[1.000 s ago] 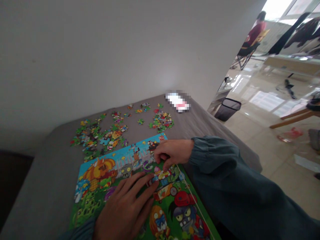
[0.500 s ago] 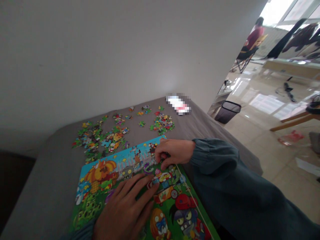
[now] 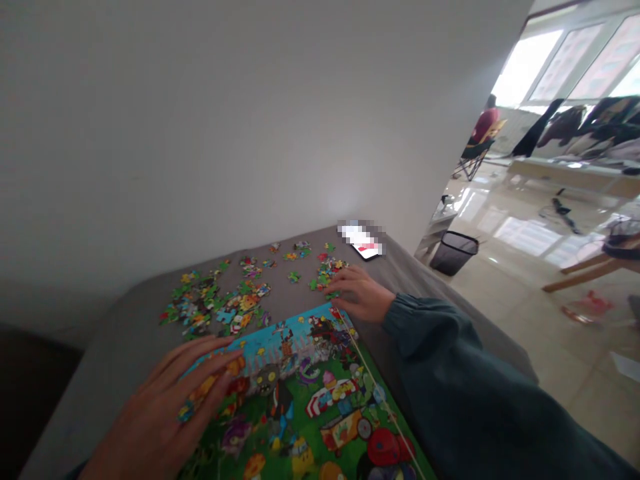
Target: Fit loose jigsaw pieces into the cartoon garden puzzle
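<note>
A colourful cartoon picture board (image 3: 345, 417) lies on the grey cloth, with a thin pale line along its right side. My left hand (image 3: 170, 403) rests over the board's upper left part, fingers stretched out, covering some of the picture. Just beyond the board's top right corner, my right hand (image 3: 364, 293) reaches to a small heap of jigsaw pieces (image 3: 326, 269). Its fingers are extended and slightly apart, with no piece visible in them. A larger spread of jigsaw pieces (image 3: 200, 300) lies behind the board on the left. Several single pieces are scattered between the two groups.
A phone (image 3: 367, 249) with a lit, blurred screen lies near the wall. The grey cloth (image 3: 125, 327) drops off at the right. A mesh bin (image 3: 455, 253) stands on the tiled floor. Farther off, a person (image 3: 486, 125) sits by a bench and windows.
My right hand has moved from the board's upper right area up to the small heap, its fingers opening out. My left hand has slid left across the board. The view has tilted up slightly.
</note>
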`<state>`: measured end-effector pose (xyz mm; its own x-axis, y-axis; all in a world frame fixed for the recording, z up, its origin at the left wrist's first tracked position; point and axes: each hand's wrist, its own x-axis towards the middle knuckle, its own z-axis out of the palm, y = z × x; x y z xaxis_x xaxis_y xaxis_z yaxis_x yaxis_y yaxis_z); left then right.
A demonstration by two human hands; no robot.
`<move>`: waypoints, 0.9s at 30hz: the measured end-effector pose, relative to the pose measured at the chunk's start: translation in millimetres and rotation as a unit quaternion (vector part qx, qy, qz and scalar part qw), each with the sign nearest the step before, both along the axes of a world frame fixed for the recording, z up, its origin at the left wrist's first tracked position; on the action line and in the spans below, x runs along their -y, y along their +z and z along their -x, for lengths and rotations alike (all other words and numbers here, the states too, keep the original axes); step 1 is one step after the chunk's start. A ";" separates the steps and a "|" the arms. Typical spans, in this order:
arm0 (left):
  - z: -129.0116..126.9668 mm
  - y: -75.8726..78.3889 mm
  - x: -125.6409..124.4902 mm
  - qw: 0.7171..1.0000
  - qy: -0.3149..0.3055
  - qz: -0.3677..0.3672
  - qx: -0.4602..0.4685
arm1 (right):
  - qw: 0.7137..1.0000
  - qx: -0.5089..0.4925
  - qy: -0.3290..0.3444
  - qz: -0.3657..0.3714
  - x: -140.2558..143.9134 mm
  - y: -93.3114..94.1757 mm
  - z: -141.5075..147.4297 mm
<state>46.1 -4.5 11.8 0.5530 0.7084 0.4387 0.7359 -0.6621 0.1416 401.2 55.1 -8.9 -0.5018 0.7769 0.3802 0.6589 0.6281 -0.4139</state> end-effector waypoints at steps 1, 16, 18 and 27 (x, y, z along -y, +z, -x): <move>4.5 -1.9 -3.4 1.000 0.006 0.009 -0.012 | 0.999 0.014 0.033 0.007 3.0 -0.1 3.1; 5.7 -7.6 0.9 1.000 -0.017 0.026 0.005 | 0.989 0.071 -0.008 0.133 10.8 -9.5 10.7; 4.3 -6.8 1.8 1.000 -0.015 0.025 0.006 | 0.992 0.065 0.013 0.108 14.9 -5.0 14.8; -0.7 -8.2 4.3 0.998 -0.021 0.051 -0.004 | 0.985 0.134 0.063 0.092 25.5 1.5 26.4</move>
